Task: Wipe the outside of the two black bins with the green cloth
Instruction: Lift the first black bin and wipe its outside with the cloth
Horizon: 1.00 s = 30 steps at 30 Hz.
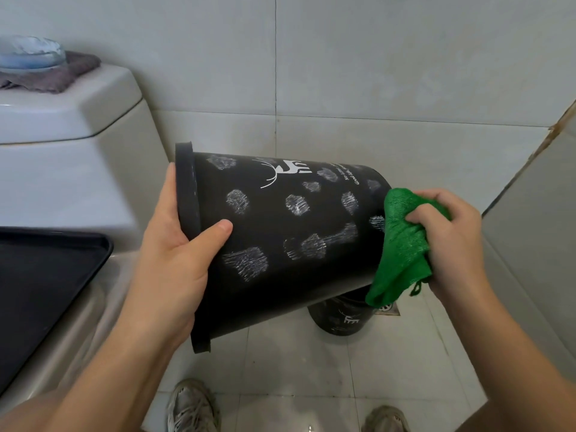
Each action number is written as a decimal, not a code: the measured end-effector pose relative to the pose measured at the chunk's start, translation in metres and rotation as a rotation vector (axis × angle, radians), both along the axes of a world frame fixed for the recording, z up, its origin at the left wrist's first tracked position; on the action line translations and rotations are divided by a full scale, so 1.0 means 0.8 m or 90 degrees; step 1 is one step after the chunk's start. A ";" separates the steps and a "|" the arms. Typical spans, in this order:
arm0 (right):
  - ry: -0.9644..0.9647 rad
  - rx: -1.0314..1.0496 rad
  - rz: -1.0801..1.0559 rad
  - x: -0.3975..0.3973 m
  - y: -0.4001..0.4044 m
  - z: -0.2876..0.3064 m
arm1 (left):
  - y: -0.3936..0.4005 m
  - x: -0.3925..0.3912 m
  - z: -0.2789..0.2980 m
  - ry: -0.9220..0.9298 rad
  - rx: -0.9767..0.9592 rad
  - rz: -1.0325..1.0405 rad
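**Bin wiping: first bin in hand, marks largely uncleared**

Head view. The left hand [174,257] grips the rim of a black bin [280,244] held on its side at centre frame, mouth to the left and base to the right; the thumb lies over the outer wall and the fingers appear to curl inside the rim, though they are hidden. The right hand [448,241] holds the green cloth [402,244] bunched, fingers curled round it, at centre right. The cloth touches the bin's wall near the base end and partly covers one pale smudge there.

Condition of the held bin: the upward-facing wall carries many whitish scribbled patches from rim to base, beside a white deer print. None of the visible wall reads as clean. The underside and far side cannot be seen.

A second black bin [339,316] stands upright on the tiled floor [296,363] at lower centre, mostly hidden beneath the held bin and the cloth; faint marks show on its wall.

Assessment: work appears to be at an early stage. The first bin's wall remains to be wiped, and the second bin looks untouched.

Also present: a toilet cistern [62,120] at upper left and a black tray [37,275] at left.
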State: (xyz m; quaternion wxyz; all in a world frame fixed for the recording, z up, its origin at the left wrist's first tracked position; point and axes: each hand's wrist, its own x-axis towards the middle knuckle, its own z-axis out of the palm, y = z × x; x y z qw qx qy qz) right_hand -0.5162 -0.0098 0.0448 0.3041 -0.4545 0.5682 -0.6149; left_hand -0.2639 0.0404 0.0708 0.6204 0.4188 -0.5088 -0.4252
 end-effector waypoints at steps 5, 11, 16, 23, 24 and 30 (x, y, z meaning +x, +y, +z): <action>0.247 -0.163 -0.077 0.003 0.009 0.003 | -0.003 0.002 0.000 0.032 -0.022 0.034; 0.405 -0.216 -0.065 0.027 0.008 -0.007 | -0.003 -0.008 -0.007 0.051 -0.007 0.042; 0.367 -0.198 -0.087 0.030 -0.002 -0.010 | 0.003 -0.010 -0.002 0.100 0.005 0.049; 0.415 -0.215 -0.160 0.046 0.000 -0.022 | 0.006 -0.010 -0.002 0.119 0.009 0.079; 0.416 -0.228 -0.147 0.048 0.000 -0.024 | 0.006 -0.010 -0.003 0.120 0.013 0.083; 0.500 -0.224 -0.099 0.054 0.000 -0.031 | 0.006 -0.004 -0.001 0.139 0.021 0.082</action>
